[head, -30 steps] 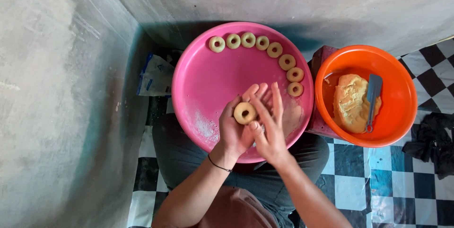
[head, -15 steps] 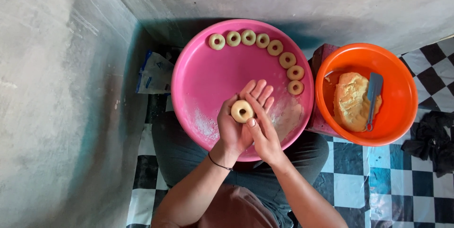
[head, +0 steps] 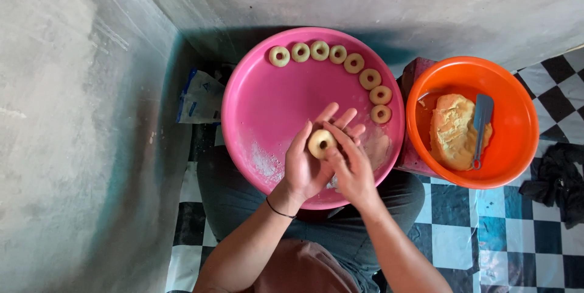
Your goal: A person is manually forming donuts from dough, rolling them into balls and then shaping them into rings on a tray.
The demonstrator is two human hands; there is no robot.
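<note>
On pink tray (head: 255, 117), dough rings (head: 354, 63)

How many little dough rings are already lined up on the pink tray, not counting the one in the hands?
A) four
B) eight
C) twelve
B: eight dough rings sit in a curved row along the far rim of the pink tray, while a ninth ring is held between the left hand and right hand.
</note>
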